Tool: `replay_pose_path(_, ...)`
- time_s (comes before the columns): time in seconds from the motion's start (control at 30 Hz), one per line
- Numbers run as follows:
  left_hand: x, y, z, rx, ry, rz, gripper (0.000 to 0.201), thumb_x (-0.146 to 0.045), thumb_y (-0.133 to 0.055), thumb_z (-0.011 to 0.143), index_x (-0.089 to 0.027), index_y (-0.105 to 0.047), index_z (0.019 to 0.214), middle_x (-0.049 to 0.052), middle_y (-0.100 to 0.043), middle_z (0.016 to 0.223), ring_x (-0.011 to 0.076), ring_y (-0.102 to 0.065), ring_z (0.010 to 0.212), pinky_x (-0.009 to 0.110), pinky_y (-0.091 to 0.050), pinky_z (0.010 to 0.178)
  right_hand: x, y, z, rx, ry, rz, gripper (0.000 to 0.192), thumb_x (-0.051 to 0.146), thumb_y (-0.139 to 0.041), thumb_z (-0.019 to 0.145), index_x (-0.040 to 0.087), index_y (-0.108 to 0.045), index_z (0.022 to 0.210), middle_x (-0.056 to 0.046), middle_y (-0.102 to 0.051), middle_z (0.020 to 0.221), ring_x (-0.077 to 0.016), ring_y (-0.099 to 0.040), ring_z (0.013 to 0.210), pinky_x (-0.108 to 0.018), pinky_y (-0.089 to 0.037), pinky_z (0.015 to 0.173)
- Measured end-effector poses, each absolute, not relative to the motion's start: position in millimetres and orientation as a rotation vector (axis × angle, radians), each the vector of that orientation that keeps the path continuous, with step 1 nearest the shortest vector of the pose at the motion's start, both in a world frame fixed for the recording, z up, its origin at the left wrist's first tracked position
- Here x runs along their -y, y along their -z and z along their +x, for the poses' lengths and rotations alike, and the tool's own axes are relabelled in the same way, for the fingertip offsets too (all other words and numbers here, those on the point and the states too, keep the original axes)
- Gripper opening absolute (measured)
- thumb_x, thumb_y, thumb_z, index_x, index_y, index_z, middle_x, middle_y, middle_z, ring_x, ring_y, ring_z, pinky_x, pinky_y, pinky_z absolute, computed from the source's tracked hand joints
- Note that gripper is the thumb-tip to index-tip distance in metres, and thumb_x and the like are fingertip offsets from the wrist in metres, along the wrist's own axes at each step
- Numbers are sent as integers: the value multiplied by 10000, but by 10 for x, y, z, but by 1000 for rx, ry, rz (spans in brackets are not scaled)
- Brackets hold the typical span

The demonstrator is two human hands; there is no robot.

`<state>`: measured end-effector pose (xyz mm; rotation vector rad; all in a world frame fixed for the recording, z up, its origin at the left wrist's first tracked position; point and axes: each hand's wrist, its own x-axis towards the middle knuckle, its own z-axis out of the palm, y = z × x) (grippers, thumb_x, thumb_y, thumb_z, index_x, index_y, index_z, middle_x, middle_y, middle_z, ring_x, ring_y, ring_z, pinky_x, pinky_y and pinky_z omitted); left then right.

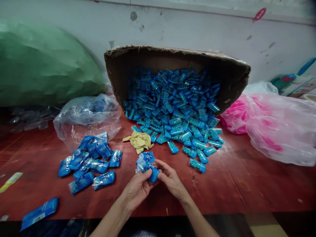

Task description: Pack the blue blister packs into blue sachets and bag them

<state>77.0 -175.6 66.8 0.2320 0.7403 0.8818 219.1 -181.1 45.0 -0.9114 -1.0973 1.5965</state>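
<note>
My left hand (138,188) is closed on a small blue printed plastic packet (154,174), its thumb across the front. The fingers of my right hand (171,179) are bent and touch the packet's right edge. Behind it, more crinkled blue and clear wrapping (144,159) sticks up; whether it belongs to the same packet I cannot tell. A crumpled yellow cloth (140,141) lies just beyond my hands. To the left is a loose pile of blue packets (98,166). Small clear-and-blue containers with green beads (176,121) spill toward me from a tipped cardboard box (177,54).
A clear plastic bag (86,115) stands behind the packet pile, below a large green sack (46,65). Pink and clear bags (276,128) lie at the right. A flat blue pouch (40,212) overhangs the front edge of the red table (229,187). A yellow-handled tool (11,181) lies far left.
</note>
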Motion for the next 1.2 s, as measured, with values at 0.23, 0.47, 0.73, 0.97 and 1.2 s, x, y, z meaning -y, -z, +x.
replay_pose_path(0.23, 1774, -554, 691, -634, -817, 213, 223, -143, -630, 711, -147, -640, 934, 61, -704, 890, 185, -629, 897, 344, -426, 903, 1835, -494, 2189, 1205, -1601, -959, 467, 276, -619, 734, 277, -517, 1189, -10, -595, 1099, -204, -533, 1024, -352, -415, 894)
replay_pose_path(0.47, 1866, -534, 944, -898, -991, 176, 168, -262, -668, 683, -154, -636, 807, 1, -679, 744, 120, -630, 688, 292, -491, 788, 1908, -398, 2138, 1394, -1263, -1072, 356, 318, -543, 808, 271, -555, 1161, -35, -608, 1113, -211, -542, 1028, -333, -402, 913)
replay_pose_path(0.73, 1864, -615, 925, -845, -897, 142, 137, -244, -580, 766, -166, -597, 877, 39, -694, 836, 183, -654, 815, 370, -469, 847, 1873, -236, 2128, 1143, -1379, -1136, 386, 395, -528, 796, 215, -571, 1134, -51, -630, 1004, -197, -577, 868, -313, -452, 797)
replay_pose_path(0.97, 1918, -520, 800, -774, -899, 171, 137, -196, -561, 779, -127, -624, 880, 67, -705, 809, 195, -649, 858, 359, -443, 890, 1870, -351, 2098, 1147, -1616, -1077, 489, 214, -604, 714, 267, -514, 1191, 62, -489, 631, -88, -437, 556, -217, -424, 616)
replay_pose_path(1.2, 1751, -741, 604, -794, -993, 49, 197, -214, -456, 834, -140, -637, 806, 88, -707, 789, 209, -651, 848, 378, -488, 824, 1802, -403, 2028, 1312, -1522, -1127, 537, 208, -584, 726, 264, -450, 1242, 16, -565, 854, -110, -507, 675, -244, -438, 662)
